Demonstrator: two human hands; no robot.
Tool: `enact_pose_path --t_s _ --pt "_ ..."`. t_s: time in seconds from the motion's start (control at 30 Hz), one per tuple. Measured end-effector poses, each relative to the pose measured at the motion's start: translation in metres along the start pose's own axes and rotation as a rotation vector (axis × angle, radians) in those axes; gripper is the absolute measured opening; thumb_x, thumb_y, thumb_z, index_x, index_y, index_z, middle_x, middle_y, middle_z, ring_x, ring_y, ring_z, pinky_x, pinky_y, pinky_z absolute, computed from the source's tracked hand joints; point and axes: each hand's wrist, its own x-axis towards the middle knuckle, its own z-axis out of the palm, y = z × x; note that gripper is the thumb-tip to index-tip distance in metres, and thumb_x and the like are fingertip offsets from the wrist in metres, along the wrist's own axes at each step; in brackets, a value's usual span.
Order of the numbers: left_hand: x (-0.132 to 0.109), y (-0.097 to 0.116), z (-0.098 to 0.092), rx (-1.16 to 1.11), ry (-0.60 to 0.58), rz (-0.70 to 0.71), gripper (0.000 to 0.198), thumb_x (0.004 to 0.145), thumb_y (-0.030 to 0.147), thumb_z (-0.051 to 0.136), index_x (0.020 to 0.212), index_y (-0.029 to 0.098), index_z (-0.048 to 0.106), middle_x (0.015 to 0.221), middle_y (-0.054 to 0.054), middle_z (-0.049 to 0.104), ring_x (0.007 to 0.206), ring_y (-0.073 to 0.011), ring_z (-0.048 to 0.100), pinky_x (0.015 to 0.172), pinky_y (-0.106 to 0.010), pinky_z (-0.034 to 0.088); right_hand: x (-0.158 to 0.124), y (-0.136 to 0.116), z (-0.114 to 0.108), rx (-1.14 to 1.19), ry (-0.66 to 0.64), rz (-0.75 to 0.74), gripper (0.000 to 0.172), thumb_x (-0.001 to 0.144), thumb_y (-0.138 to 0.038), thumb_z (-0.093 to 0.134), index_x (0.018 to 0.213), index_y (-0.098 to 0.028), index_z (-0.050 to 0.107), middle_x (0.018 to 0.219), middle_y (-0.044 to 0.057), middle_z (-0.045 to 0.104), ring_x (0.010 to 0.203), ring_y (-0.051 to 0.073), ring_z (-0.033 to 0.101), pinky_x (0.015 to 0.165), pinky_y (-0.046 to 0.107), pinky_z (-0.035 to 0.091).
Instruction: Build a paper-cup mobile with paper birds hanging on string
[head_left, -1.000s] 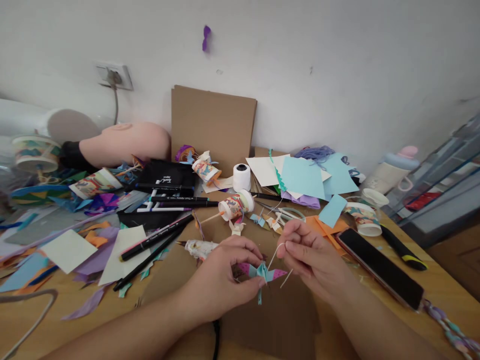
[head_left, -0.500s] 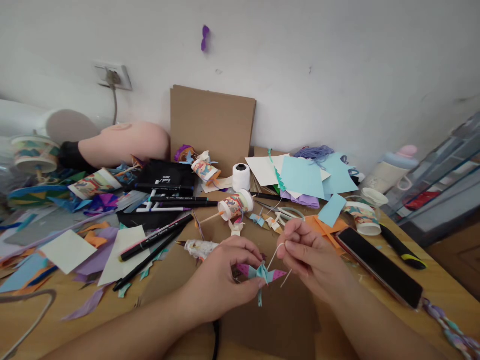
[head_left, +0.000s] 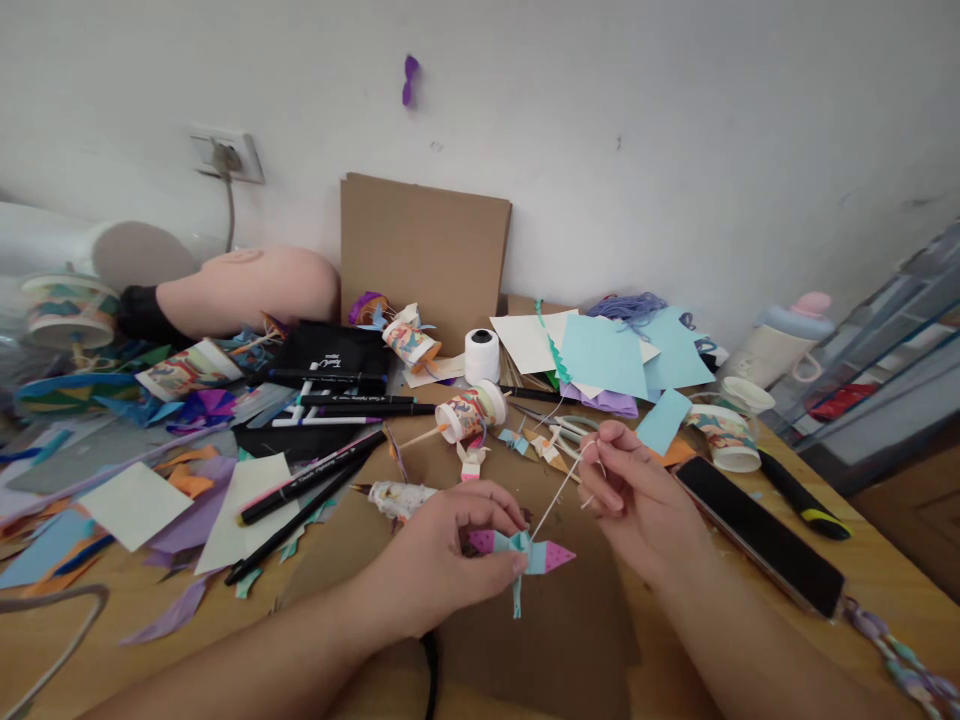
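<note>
My left hand (head_left: 457,555) pinches the body of a folded paper crane (head_left: 536,556), light blue with pink spotted wing tips. Its thumb and fingers hide part of the crane. From the crane's middle a white string (head_left: 555,500) runs up to the right, pulled straight. My right hand (head_left: 630,490) grips that string between thumb and fingertips, with a short end showing below the fingers. Both hands are above a brown cardboard sheet (head_left: 540,660). Just beyond them lies a patterned paper cup (head_left: 472,410) on its side, a stick poking out of it.
A white thread spool (head_left: 481,357) stands behind the cup. Black markers (head_left: 307,480) and paper scraps cover the left side. Scissors (head_left: 574,428), blue paper sheets (head_left: 604,355), a phone (head_left: 757,535) and a yellow-black handled tool (head_left: 806,495) are toward the right.
My right hand has moved up and to the right, drawing the string taut. The crane's right wing now spreads flatter, while my left hand stays almost in place.
</note>
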Motion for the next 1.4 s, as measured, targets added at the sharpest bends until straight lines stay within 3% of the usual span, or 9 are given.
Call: enact_pose_path --t_s 0.37,0.6,0.7,0.77,0.87,0.93,1.13,1.27,1.4 --pt "0.003 0.003 -0.003 -0.025 0.007 -0.061 0.013 0.07 0.03 0.064 0.067 0.018 0.065 0.093 -0.006 0.065 0.087 -0.0212 0.061 0.078 -0.031 0.043 0.003 -0.001 -0.001 -0.012 0.172 -0.049 0.022 0.065 -0.017 0.082 0.077 -0.021 0.064 0.068 -0.004 0.068 0.043 0.004 0.043 0.039 0.013 0.03" --pt "0.003 0.004 0.0 0.086 0.169 0.006 0.011 0.068 0.029 0.061 0.065 0.021 0.054 0.089 -0.006 0.066 0.089 -0.023 0.061 0.086 -0.036 0.042 0.011 -0.01 -0.001 -0.039 0.373 -0.126 0.029 0.053 -0.016 0.082 0.071 -0.021 0.06 0.062 -0.005 0.062 0.051 0.007 0.045 0.042 0.014 0.032" --pt "0.001 0.004 0.001 0.18 0.208 0.035 0.011 0.069 0.028 0.062 0.065 0.021 0.055 0.09 -0.006 0.067 0.093 -0.0247 0.06 0.089 -0.039 0.04 0.012 -0.016 -0.005 -0.148 0.373 -0.228 0.02 0.057 -0.017 0.074 0.069 -0.022 0.058 0.061 -0.005 0.059 0.054 0.009 0.045 0.048 0.018 0.036" --pt "0.0 0.003 0.001 0.251 0.203 0.057 0.01 0.07 0.028 0.063 0.066 0.021 0.058 0.092 -0.006 0.067 0.094 -0.0255 0.06 0.09 -0.041 0.039 0.01 -0.017 -0.008 -0.365 0.348 -0.269 0.012 0.064 -0.015 0.067 0.068 -0.022 0.059 0.06 -0.004 0.057 0.056 0.01 0.045 0.052 0.02 0.037" --pt "-0.001 0.003 0.0 0.326 0.185 0.088 0.007 0.072 0.027 0.064 0.069 0.021 0.062 0.095 -0.005 0.068 0.095 -0.0259 0.06 0.092 -0.042 0.036 0.002 -0.013 -0.011 -0.865 0.233 -0.271 0.01 0.073 -0.013 0.062 0.075 -0.023 0.064 0.063 -0.002 0.056 0.058 0.013 0.046 0.053 0.024 0.034" --pt "-0.002 0.003 0.0 0.345 0.181 0.093 0.006 0.072 0.026 0.064 0.07 0.021 0.063 0.095 -0.005 0.069 0.095 -0.0261 0.06 0.091 -0.042 0.036 -0.006 -0.007 -0.011 -1.08 0.062 -0.259 0.013 0.08 -0.014 0.06 0.085 -0.024 0.067 0.068 -0.001 0.057 0.06 0.014 0.048 0.054 0.026 0.034" --pt "-0.001 0.003 0.002 0.376 0.153 0.096 0.003 0.073 0.021 0.065 0.073 0.021 0.068 0.093 -0.004 0.069 0.093 -0.0243 0.06 0.088 -0.039 0.037 -0.017 0.004 -0.005 -1.251 -0.464 -0.316 0.022 0.094 -0.021 0.055 0.111 -0.029 0.068 0.08 0.0 0.066 0.068 0.015 0.057 0.062 0.027 0.042" --pt "0.0 0.003 0.002 0.406 0.113 0.104 0.004 0.074 0.023 0.067 0.073 0.021 0.07 0.09 -0.004 0.07 0.09 -0.0236 0.061 0.085 -0.038 0.037 -0.016 0.005 -0.003 -1.275 -0.601 -0.434 0.019 0.097 -0.021 0.053 0.105 -0.027 0.069 0.083 0.002 0.069 0.075 0.015 0.061 0.067 0.027 0.043" --pt "0.0 0.002 0.003 0.396 0.088 0.119 0.002 0.073 0.022 0.068 0.073 0.021 0.07 0.091 -0.004 0.071 0.092 -0.0238 0.061 0.087 -0.038 0.037 -0.015 0.006 -0.002 -1.285 -0.653 -0.443 0.021 0.098 -0.021 0.051 0.101 -0.026 0.071 0.083 0.003 0.069 0.075 0.016 0.061 0.065 0.027 0.043"
